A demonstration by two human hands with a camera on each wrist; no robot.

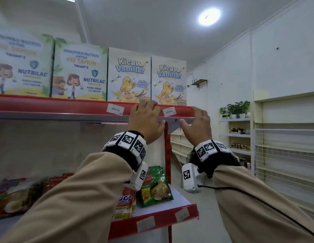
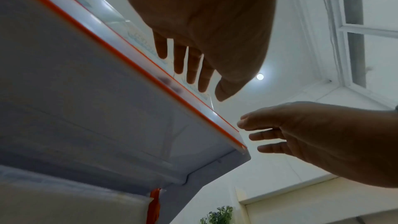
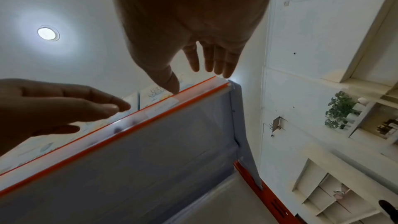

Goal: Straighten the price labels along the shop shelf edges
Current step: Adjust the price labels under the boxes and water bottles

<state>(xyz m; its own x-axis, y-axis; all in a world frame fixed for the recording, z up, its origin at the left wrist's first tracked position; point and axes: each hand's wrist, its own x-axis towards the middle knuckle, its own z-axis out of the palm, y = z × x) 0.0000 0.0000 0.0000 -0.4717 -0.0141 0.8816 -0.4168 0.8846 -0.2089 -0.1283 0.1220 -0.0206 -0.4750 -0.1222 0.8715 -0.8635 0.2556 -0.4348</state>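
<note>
The head view looks forward and slightly up at the red shelf edge [image 1: 65, 106], close in, both forearms reaching toward 12 o'clock. Each wrist view looks steeply upward from beneath its palm, very near. All three share that shelf edge [image 2: 133, 64] [image 3: 120, 135] and the ceiling lamp [image 1: 209, 17] [image 2: 260, 76] [image 3: 47, 33].

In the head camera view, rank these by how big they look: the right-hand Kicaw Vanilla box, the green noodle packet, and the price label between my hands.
1. Right Kicaw Vanilla box, largest.
2. Green noodle packet, clearly smaller, though it sits nearer the camera.
3. Price label on the top shelf edge, smallest.
</note>
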